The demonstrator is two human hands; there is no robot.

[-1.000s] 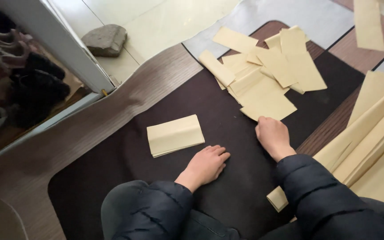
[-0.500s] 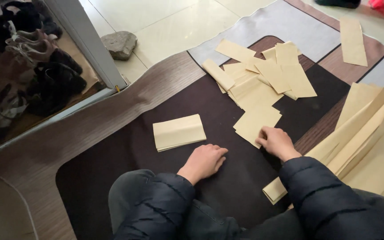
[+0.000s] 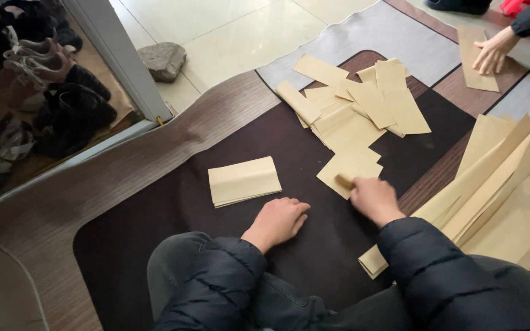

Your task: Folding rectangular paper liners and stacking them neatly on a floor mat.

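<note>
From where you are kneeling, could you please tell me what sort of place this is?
Probably a home entryway floor used as a workspace: shoes are piled behind a door frame, mats cover pale floor tiles, and a stone sits by the door. Tan paper sheets lie scattered.

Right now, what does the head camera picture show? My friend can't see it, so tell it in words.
A person kneels on a dark mat, right hand pulling a tan paper sheet from a loose pile, left hand flat by a neat folded stack. Another person's hand presses a sheet.
</note>
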